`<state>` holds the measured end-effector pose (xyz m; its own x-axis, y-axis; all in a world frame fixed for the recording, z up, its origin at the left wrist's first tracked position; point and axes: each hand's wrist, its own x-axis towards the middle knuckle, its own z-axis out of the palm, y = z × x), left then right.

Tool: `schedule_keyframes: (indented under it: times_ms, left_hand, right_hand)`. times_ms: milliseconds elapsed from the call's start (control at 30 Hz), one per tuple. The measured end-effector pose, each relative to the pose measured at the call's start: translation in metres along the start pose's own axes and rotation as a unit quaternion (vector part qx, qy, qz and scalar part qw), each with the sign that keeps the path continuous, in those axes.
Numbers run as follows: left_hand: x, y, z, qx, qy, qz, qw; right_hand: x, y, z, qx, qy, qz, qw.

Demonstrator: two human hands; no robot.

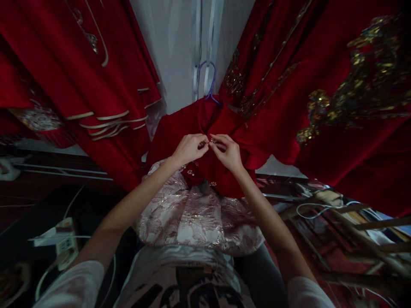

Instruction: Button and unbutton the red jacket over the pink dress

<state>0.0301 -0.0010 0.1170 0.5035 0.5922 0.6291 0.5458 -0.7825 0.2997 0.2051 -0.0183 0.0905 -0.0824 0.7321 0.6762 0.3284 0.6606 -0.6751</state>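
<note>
A red garment [173, 128] with a pale pink and gold brocade lower part [199, 214] hangs in front of me from a purple hanger [212, 81]. The brocade lies over my lap. Both hands meet at the garment's front opening. My left hand [191, 147] is closed in a pinch on the front edge, its fingertips nearly touching those of the other hand. Between the thumb and fingers of my right hand [227, 152] is a small shiny beaded button [212, 140]. Lower on the front are similar beaded ornaments [190, 173]. The exact grip at the fingertips is too small to make out.
Red drapes with gold piping [109, 115] hang at left, and a red cloth with gold sequins [321, 111] at right. A power strip [67, 241] with cords lies at lower left. A wooden rack [349, 231] stands at lower right, with a white cable [311, 214] over it.
</note>
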Motion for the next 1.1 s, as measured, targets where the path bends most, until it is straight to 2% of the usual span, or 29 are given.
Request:
schedule_keyframes:
  times_ms: [133,267,333,433,533,700,833,933,1100]
  left_hand:
    - [0.001,0.000,0.005,-0.022,0.001,-0.004,1.000]
    - [-0.002,0.004,0.022,-0.129,0.052,-0.098,0.985]
    - [-0.002,0.007,0.032,-0.226,0.067,-0.163,0.958]
    - [0.000,0.012,0.044,-0.387,0.060,-0.247,0.886]
    - [0.002,0.015,0.050,-0.465,0.059,-0.290,0.834]
    - [-0.008,0.012,0.054,-0.517,0.055,-0.281,0.807]
    - [-0.023,0.004,0.060,-0.533,0.035,-0.289,0.795]
    - [-0.029,0.000,0.065,-0.535,0.022,-0.317,0.783]
    - [-0.031,0.007,0.066,-0.609,-0.044,-0.286,0.739]
  right_hand:
    - [0.004,0.004,0.000,-0.026,-0.010,-0.011,1.000]
    - [-0.001,0.014,0.005,-0.032,-0.015,-0.019,0.999]
    - [-0.009,0.019,0.011,-0.045,-0.032,-0.023,0.998]
    - [-0.025,0.022,0.020,-0.083,-0.040,-0.024,0.996]
    - [-0.036,0.025,0.024,-0.072,-0.011,-0.005,0.997]
    - [-0.036,0.035,0.015,0.007,0.015,0.060,0.998]
    - [-0.029,0.038,0.002,0.035,0.038,0.072,0.996]
    - [-0.025,0.030,-0.008,0.035,0.048,0.068,0.996]
    - [-0.024,0.011,-0.021,-0.009,0.019,0.083,0.996]
